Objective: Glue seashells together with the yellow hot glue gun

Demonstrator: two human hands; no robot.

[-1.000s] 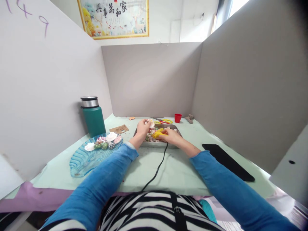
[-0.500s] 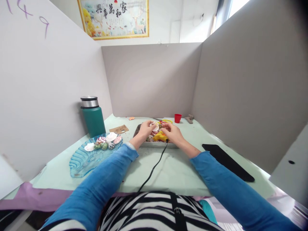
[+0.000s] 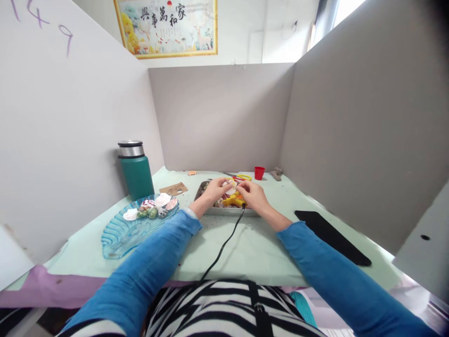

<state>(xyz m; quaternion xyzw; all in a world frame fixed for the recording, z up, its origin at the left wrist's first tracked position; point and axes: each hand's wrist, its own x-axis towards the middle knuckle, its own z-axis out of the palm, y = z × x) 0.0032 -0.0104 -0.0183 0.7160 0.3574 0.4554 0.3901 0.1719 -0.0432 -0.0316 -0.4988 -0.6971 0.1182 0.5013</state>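
Between thumb and fingers my left hand (image 3: 215, 191) grips a white shell (image 3: 230, 188) above the metal tray (image 3: 217, 211). Close beside the shell's right edge is my right hand (image 3: 253, 194), its fingers pinched together; what they hold, if anything, is too small to make out. A yellow glue gun (image 3: 233, 201) lies in the tray below both hands, and its black cord (image 3: 226, 243) runs toward my body. Small shells and bits fill the tray around it. To the left, a blue glass plate (image 3: 122, 236) carries several white, pink and green shells (image 3: 152, 207).
A green bottle (image 3: 136, 175) stands behind the plate, near a brown card (image 3: 174, 189). Scissors (image 3: 240, 177), a red cup (image 3: 259, 173) and a grey-brown piece (image 3: 277, 174) lie at the back. A black flat panel (image 3: 329, 236) lies on the right. Grey partitions (image 3: 224, 117) enclose the table.
The shell in my left hand has shifted slightly right, nearer my right hand. My right fingers have drawn together close to the shell's edge.
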